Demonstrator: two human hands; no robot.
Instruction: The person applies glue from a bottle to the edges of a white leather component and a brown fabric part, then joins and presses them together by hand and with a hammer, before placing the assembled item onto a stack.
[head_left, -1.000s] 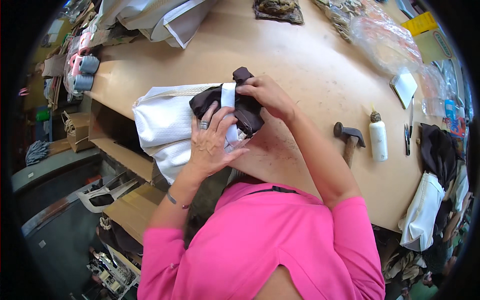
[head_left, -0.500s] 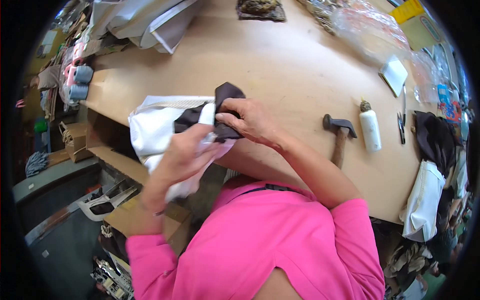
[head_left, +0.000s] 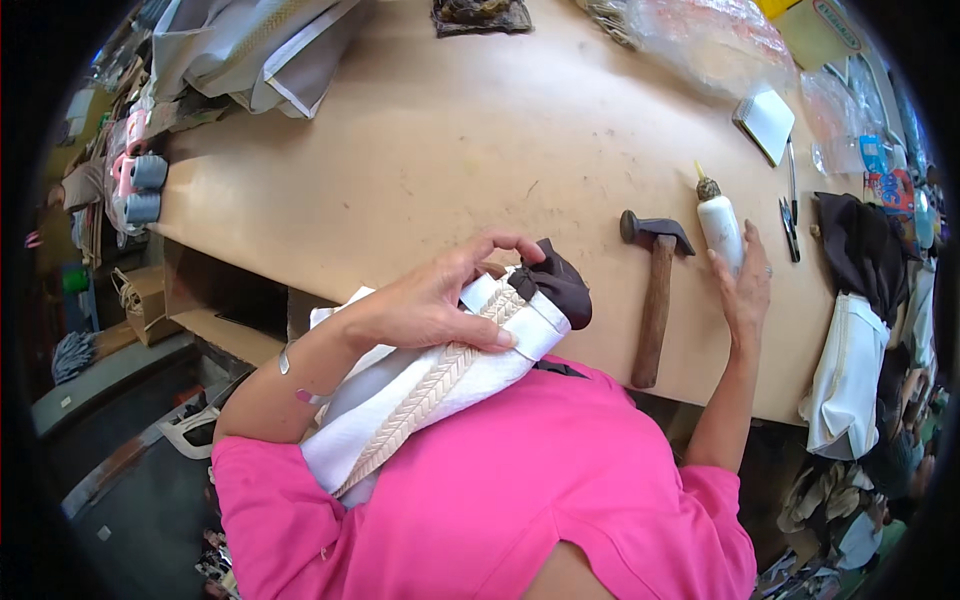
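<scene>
My left hand (head_left: 445, 295) grips the top of a white fabric piece (head_left: 420, 385), which looks like a bag. A cream braided strip (head_left: 430, 390) runs along it, and dark brown lining cloth (head_left: 562, 285) puffs from its open end. The thumb presses the white outer side; the fingers curl over the edge by the lining. The piece rests against my pink top. On the table my right hand (head_left: 743, 285) is closed round the lower end of a white squeeze bottle (head_left: 718, 225) with a thin yellowish tip, thumb on one side and fingers on the other.
A hammer (head_left: 655, 300) with a wooden handle lies left of the bottle. Beyond my right hand are small snips (head_left: 789, 230), a notepad (head_left: 766, 125) and another white-and-brown piece (head_left: 848, 375) at the edge. White pieces (head_left: 255, 55) and thread spools (head_left: 147, 172) stand far left.
My right hand has left the dark lining and moved right to the bottle. My left hand has brought the white piece rightward against my body, with its braided side now showing.
</scene>
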